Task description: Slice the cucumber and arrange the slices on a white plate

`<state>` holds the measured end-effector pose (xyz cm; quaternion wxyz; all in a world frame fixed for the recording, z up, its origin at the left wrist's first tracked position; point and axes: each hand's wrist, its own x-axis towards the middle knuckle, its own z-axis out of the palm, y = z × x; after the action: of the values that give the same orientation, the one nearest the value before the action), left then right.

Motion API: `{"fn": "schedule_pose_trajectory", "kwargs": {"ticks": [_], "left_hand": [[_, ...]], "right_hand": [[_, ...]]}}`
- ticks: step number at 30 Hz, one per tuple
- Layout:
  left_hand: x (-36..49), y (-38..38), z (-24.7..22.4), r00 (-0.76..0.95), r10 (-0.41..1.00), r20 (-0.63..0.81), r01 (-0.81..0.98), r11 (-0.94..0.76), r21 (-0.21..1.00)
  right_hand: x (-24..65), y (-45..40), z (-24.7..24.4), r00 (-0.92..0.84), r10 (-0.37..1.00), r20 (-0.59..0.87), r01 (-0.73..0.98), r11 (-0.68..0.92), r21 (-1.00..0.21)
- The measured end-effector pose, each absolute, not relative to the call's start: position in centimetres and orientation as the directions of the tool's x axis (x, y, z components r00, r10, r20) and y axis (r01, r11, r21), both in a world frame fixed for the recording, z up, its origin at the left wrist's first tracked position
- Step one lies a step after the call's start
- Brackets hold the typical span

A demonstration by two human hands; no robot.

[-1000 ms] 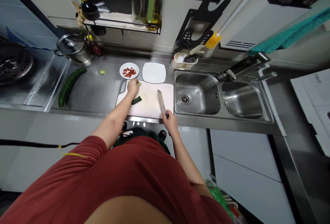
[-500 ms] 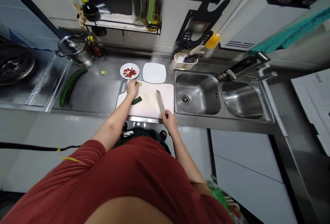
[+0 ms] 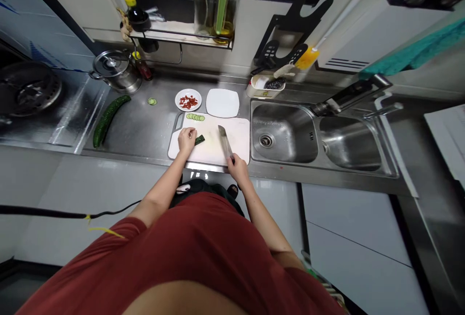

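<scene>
My right hand grips a kitchen knife by its dark handle, the blade pointing away over the white cutting board. My left hand is over the board's left half, its fingers curled together; whether anything is between them is hidden. Just right of those fingers lies a short dark-green cucumber piece. A row of several pale cucumber slices lies along the board's far left edge.
Behind the board stand a plate of chopped red pieces and a white square plate. A whole cucumber, a few cucumber slices and a lidded pot are to the left. The double sink adjoins on the right.
My left hand has drawn back from the board's far edge toward me, uncovering the row of slices. It is now beside the cucumber piece. My right hand keeps the knife nearly in place.
</scene>
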<state>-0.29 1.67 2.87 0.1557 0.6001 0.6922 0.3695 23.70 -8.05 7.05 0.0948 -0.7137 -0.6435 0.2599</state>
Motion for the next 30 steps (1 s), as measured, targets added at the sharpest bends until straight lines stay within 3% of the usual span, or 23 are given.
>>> {"fn": "schedule_pose_trajectory", "kwargs": {"ticks": [12,30], "left_hand": [[-0.5,-0.7,2.1,-0.026,0.926,0.377,0.731,-0.240,0.639],[-0.3,-0.7,1.4,0.048,0.917,0.397,0.714,-0.309,0.628]], "right_hand": [[22.0,-7.5,8.0,-0.040,0.942,-0.333,0.915,-0.099,-0.391],[18.7,-5.5,9.6,-0.158,0.906,-0.393,0.959,0.045,-0.281]]}}
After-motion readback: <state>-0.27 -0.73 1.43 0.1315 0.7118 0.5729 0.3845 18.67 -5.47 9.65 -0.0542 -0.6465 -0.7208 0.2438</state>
